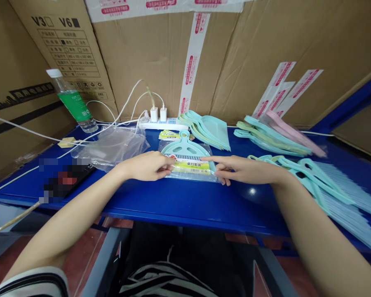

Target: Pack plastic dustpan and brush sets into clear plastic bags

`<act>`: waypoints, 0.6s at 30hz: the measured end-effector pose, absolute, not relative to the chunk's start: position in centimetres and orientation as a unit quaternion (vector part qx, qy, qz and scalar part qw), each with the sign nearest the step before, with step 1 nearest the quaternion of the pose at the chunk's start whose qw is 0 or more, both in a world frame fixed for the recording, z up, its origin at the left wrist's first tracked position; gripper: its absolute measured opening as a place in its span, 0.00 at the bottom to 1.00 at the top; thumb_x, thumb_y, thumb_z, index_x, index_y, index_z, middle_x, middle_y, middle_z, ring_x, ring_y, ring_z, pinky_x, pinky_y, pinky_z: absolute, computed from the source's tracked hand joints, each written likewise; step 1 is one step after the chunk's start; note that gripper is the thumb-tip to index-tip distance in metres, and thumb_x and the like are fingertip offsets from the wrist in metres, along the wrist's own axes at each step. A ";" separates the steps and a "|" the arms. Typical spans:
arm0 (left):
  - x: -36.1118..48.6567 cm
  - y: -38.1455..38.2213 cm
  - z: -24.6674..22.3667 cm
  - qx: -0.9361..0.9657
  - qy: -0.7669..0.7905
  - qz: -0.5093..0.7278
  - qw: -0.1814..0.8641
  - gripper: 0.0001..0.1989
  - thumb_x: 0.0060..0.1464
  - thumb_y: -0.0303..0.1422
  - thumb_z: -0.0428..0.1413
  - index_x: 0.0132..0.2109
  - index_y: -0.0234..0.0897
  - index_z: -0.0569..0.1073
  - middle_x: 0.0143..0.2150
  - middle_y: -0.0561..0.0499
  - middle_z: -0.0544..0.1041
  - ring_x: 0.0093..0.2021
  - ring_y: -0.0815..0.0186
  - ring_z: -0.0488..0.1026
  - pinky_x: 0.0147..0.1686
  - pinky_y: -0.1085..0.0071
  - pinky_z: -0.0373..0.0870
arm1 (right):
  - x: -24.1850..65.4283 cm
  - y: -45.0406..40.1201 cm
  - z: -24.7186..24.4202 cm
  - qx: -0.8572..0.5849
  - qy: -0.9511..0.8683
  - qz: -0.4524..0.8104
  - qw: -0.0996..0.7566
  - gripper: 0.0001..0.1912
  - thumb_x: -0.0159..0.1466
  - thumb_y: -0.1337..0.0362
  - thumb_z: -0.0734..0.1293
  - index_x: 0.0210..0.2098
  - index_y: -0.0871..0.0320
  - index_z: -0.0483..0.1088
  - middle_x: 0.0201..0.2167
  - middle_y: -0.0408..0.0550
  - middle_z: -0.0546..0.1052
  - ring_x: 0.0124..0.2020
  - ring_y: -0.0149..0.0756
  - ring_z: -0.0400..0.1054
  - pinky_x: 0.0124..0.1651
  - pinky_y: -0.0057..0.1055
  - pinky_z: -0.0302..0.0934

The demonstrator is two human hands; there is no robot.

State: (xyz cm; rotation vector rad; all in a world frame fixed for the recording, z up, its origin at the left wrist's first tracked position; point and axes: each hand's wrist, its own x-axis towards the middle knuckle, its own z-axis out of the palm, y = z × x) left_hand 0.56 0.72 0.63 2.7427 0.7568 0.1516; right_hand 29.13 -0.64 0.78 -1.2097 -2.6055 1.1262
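In front of me on the blue table lies a clear plastic bag point(170, 175) holding a turquoise dustpan point(184, 143), with blue brush bristles showing behind a yellow-green label card point(193, 166). My left hand point(150, 166) is closed at the bag's left edge, its fingers curled and thumb pressed in. At the right edge, my right hand point(238, 169) has its index finger stretched over the top of the card. Its thumb and other fingers curl around the bag's lower right corner; the exact grip there is partly hidden.
Stacked dustpans point(214, 128) and label cards point(170, 135) lie behind the bag. More bagged dustpans point(272, 134) and brushes point(336, 194) lie right. Leftward are empty plastic bags point(114, 144), a water bottle point(76, 105), a partly blurred dark object point(76, 181), and a power strip point(170, 123) with cables.
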 end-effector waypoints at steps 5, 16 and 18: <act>0.6 0.7 0.6 0.951 0.265 0.055 0.149 0.08 0.56 0.27 0.47 0.31 0.36 0.69 0.23 0.55 0.71 0.23 0.70 0.66 0.27 0.72 0.58 | 29.1 -0.6 0.7 -0.387 -0.844 0.369 0.032 0.35 0.66 0.58 0.57 0.70 0.56 0.49 0.25 0.44 0.76 0.26 0.34 0.70 0.32 0.32 0.65; 0.5 0.7 0.7 0.951 0.267 0.045 0.146 0.07 0.55 0.27 0.47 0.31 0.37 0.68 0.23 0.55 0.70 0.22 0.70 0.66 0.26 0.73 0.57 | 29.1 -0.8 1.0 -0.398 -0.836 0.376 0.019 0.36 0.66 0.57 0.56 0.71 0.60 0.47 0.26 0.44 0.75 0.28 0.35 0.71 0.35 0.33 0.65; 0.5 0.7 0.6 0.952 0.265 0.047 0.145 0.07 0.55 0.26 0.47 0.31 0.36 0.68 0.23 0.55 0.70 0.22 0.70 0.66 0.26 0.73 0.57 | 29.1 -0.8 1.0 -0.402 -0.835 0.376 0.017 0.36 0.65 0.57 0.56 0.71 0.60 0.47 0.26 0.45 0.75 0.27 0.35 0.70 0.35 0.32 0.65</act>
